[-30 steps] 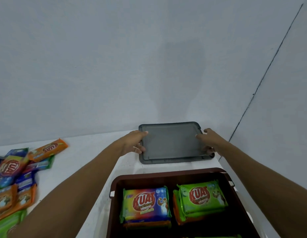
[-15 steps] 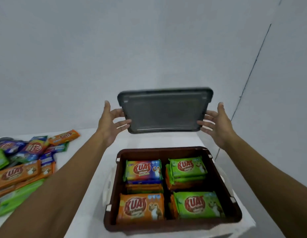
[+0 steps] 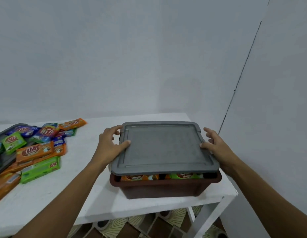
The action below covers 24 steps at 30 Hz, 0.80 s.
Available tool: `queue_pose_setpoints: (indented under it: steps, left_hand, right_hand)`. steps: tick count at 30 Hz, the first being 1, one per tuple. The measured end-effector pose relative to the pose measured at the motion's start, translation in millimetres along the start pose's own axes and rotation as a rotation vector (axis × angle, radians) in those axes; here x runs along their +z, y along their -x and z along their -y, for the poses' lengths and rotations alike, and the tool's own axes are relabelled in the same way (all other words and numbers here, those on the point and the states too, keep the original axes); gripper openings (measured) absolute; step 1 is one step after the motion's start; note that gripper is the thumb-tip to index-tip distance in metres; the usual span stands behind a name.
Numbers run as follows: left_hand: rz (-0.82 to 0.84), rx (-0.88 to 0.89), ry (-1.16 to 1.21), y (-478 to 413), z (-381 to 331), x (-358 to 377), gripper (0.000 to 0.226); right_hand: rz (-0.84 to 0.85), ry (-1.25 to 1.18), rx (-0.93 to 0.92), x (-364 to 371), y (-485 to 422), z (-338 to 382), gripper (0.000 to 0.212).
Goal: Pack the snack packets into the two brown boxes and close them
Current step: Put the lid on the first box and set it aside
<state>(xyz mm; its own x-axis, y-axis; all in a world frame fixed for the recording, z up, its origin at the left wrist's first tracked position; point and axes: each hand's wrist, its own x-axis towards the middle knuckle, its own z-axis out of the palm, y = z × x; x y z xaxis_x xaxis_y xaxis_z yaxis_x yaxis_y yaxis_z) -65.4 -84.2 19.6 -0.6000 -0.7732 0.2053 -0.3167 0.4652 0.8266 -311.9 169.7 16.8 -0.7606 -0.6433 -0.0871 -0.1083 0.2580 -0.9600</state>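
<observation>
A brown box point(image 3: 164, 188) stands at the right end of the white table point(image 3: 90, 200). A grey lid point(image 3: 163, 148) lies on top of it, its near edge still raised so that orange and green snack packets point(image 3: 149, 177) show in the gap. My left hand point(image 3: 111, 145) grips the lid's left edge with the thumb on top. My right hand point(image 3: 216, 145) holds the right edge, thumb on top, fingers spread. A heap of loose snack packets point(image 3: 35, 148) in orange, green and blue lies at the left.
A second grey lid or tray point(image 3: 4, 133) lies under the heap at the far left. The wall stands close behind the table, and a wall corner is at the right. The table's right edge point(image 3: 231, 186) is just beside the box. Patterned floor shows below.
Both hands lifted the grey lid from the table behind the box, raised it in the air, and have now lowered it onto the brown box.
</observation>
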Motion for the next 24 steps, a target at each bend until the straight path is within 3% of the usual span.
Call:
queue_pose_setpoints:
  steps: [4, 7, 11, 18, 24]
  left_hand:
    - [0.103, -0.284, 0.242, 19, 17, -3, 0.077]
    - [0.188, -0.403, 0.406, 28, 18, -2, 0.061]
    - [0.180, -0.404, 0.489, 33, 5, 0, 0.026]
    - [0.141, -0.398, 0.467, 22, -6, -2, 0.020]
    - [0.084, -0.393, 0.411, -18, -8, 9, 0.017]
  right_hand:
    - [-0.010, -0.165, 0.114, 4, 20, -13, 0.065]
    - [0.018, -0.304, 0.236, 3, 33, -15, 0.050]
    - [0.007, -0.345, 0.260, 4, 40, -12, 0.023]
    - [-0.068, -0.273, 0.255, 7, 20, 2, 0.011]
    - [-0.110, -0.149, 0.224, 14, -25, 15, 0.018]
